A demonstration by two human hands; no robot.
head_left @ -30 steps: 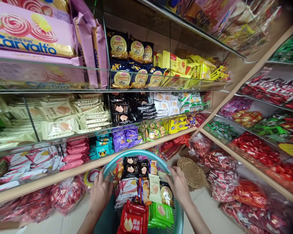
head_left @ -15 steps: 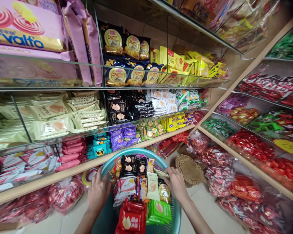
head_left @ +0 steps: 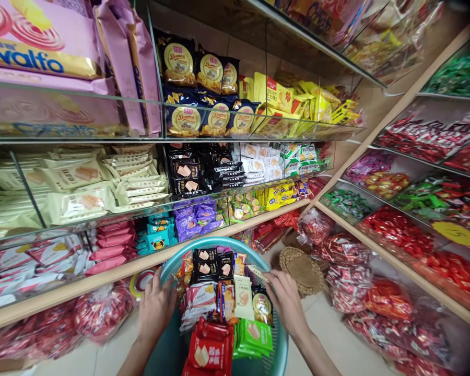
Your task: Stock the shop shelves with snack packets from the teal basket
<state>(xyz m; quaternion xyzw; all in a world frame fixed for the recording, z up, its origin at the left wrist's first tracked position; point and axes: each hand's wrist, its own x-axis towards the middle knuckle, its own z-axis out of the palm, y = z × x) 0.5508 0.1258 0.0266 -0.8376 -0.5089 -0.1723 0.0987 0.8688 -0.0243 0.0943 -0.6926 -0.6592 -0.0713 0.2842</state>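
Observation:
A teal plastic basket [head_left: 281, 349] stands low at the centre, filled with wrapped snacks: black packs [head_left: 203, 265], a red pack [head_left: 208, 349], green packs [head_left: 254, 337], a cream pack [head_left: 243, 296] and a round-label pack [head_left: 261, 307]. My left hand [head_left: 156, 303] is at the basket's left rim, its fingers curled over the edge and partly hidden. On the opposite side my right hand [head_left: 284, 297] is at the right rim, with its fingers bent inward beside a pale wrapped pack [head_left: 257, 272] inside the rim.
Glass-fronted shelves [head_left: 78, 224] of packaged snacks rise ahead. Slanted candy bins [head_left: 407, 230] line the right. Bagged red sweets [head_left: 104, 313] lie on the floor at left, with more at right. A woven brown basket [head_left: 302, 271] sits behind my right hand.
The view has shifted slightly, so shelves, basket and hands all appear a little further left. Both hands remain at the basket's rim.

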